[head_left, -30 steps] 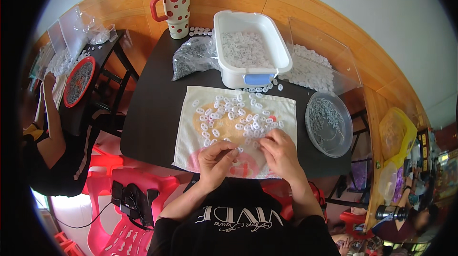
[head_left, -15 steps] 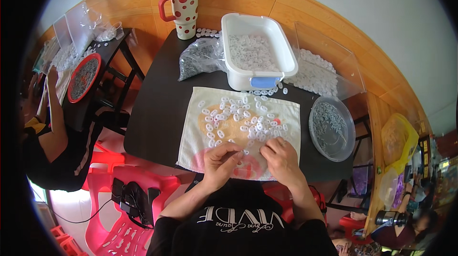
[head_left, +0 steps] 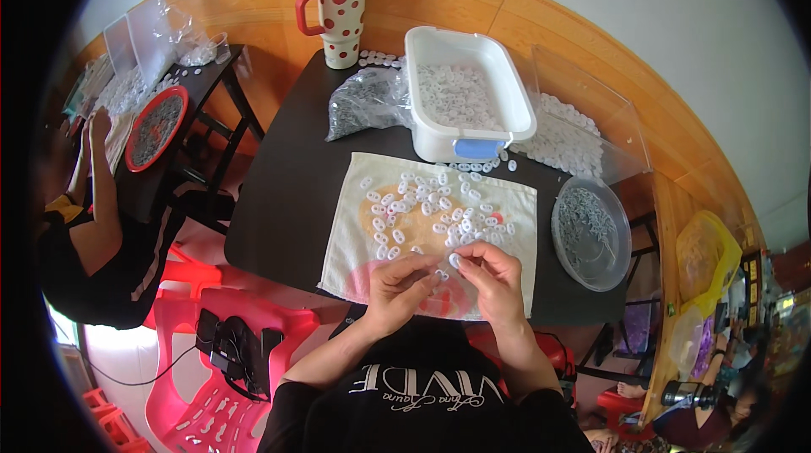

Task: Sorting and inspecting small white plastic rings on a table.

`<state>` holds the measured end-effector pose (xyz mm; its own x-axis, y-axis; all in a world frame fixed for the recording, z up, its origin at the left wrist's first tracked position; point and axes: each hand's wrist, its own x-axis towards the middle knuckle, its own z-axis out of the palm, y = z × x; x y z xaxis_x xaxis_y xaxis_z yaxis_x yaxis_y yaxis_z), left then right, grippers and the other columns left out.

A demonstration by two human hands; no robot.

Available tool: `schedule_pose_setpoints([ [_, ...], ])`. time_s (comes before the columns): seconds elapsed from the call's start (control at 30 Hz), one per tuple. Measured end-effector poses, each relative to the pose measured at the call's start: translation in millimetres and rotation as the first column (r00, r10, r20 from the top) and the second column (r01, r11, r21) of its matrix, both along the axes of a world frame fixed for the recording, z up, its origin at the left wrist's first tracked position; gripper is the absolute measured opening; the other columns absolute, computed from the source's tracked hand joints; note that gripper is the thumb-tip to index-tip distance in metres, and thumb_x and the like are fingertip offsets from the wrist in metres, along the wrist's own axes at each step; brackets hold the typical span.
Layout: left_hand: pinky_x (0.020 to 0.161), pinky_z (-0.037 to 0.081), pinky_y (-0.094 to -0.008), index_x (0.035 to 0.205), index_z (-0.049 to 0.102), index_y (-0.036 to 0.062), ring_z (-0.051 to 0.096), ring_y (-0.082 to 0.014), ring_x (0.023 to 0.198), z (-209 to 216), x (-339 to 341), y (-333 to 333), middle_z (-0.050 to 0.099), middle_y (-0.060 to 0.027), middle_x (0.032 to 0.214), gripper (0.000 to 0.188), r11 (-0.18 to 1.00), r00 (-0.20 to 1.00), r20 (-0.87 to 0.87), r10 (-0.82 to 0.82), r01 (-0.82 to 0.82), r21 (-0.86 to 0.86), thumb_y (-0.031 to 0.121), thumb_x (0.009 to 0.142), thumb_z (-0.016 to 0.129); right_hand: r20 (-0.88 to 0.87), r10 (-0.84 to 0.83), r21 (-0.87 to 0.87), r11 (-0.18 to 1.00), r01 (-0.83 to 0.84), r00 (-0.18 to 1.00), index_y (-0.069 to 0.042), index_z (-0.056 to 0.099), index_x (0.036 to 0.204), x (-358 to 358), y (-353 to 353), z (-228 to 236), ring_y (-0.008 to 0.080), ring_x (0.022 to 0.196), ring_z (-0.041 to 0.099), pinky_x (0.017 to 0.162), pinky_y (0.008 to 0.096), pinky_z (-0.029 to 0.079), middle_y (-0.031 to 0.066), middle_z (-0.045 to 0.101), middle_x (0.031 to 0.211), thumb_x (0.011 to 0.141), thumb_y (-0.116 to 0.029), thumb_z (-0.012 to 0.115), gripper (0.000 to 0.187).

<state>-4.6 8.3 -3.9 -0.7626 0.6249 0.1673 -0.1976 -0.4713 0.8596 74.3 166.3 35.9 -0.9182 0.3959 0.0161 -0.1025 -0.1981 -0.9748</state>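
Note:
My right hand [head_left: 494, 284] pinches a small white oval piece [head_left: 455, 260] between thumb and fingertips, above the near part of a cream towel [head_left: 342, 259]. Close on its left, my left hand [head_left: 401, 291] has thumb and forefinger closed together; what they grip is too small to make out. A small white piece shows just beside the left fingertips. Many white two-holed oval pieces [head_left: 397, 236] lie scattered over the towel in front of both hands.
Behind the towel stands a white tub [head_left: 435, 141] of small pieces, beside a bag of grey parts [head_left: 363, 107] and a dotted tumbler [head_left: 342, 22]. At right are a clear bowl of grey parts [head_left: 583, 225] and heaped white pieces [head_left: 562, 136]. Another person [head_left: 101, 225] works at left.
My right hand has come up from the scattered pieces with a white oval piece and moved nearer my left hand. My left hand has shifted slightly right, its fingers still pinched.

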Motion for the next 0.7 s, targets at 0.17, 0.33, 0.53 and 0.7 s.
schedule_pose_setpoints([
  [0.17, 0.072, 0.052, -0.0207, 0.121, 0.067, -0.0028, 0.065, -0.0079, 0.084, -2, 0, 0, 0.069, -0.0056, 0.099, 0.030, 1.000, 1.000, -0.008, -0.002, 0.002, 0.005, -0.009, 0.092, 0.063, -0.030, 0.023, 0.097, 0.995, -0.020, 0.999, 0.004, 0.067, 0.107, -1, -2, -3, 0.0074, 0.093, 0.061, 0.083, 0.0215, 0.048, 0.0021, 0.065, 0.098, 0.095, 0.004, 0.062, 0.013],
  [0.33, 0.070, 0.052, -0.0208, 0.120, 0.067, -0.0031, 0.065, -0.0081, 0.083, -2, 0, -1, 0.067, -0.0062, 0.100, 0.029, 1.000, 1.000, -0.010, 0.000, 0.000, 0.003, -0.010, 0.092, 0.062, -0.069, 0.050, 0.168, 0.985, -0.038, 0.996, 0.004, 0.067, 0.105, -2, -3, 1, 0.0088, 0.091, 0.060, 0.083, 0.0222, 0.047, 0.0042, 0.063, 0.099, 0.094, 0.006, 0.062, 0.013],
  [0.53, 0.069, 0.053, -0.0210, 0.120, 0.067, -0.0028, 0.064, -0.0081, 0.080, -3, 0, 0, 0.067, -0.0063, 0.099, 0.029, 1.000, 1.000, -0.026, 0.018, -0.018, 0.021, -0.009, 0.092, 0.063, -0.046, 0.101, 0.407, 0.911, -0.074, 0.994, 0.005, 0.067, 0.104, -4, 0, 5, 0.0125, 0.085, 0.060, 0.076, 0.0244, 0.049, 0.0074, 0.063, 0.093, 0.090, 0.008, 0.062, 0.014],
  [0.7, 0.071, 0.055, -0.0210, 0.120, 0.067, -0.0022, 0.066, -0.0087, 0.083, -5, 0, -1, 0.067, -0.0056, 0.100, 0.028, 1.000, 0.999, -0.038, 0.023, -0.024, -0.009, -0.009, 0.093, 0.063, -0.078, 0.105, 0.512, 0.857, -0.050, 0.991, 0.005, 0.067, 0.104, -4, -1, 8, 0.0153, 0.081, 0.062, 0.073, 0.0262, 0.050, 0.0090, 0.063, 0.091, 0.091, 0.008, 0.061, 0.015],
])
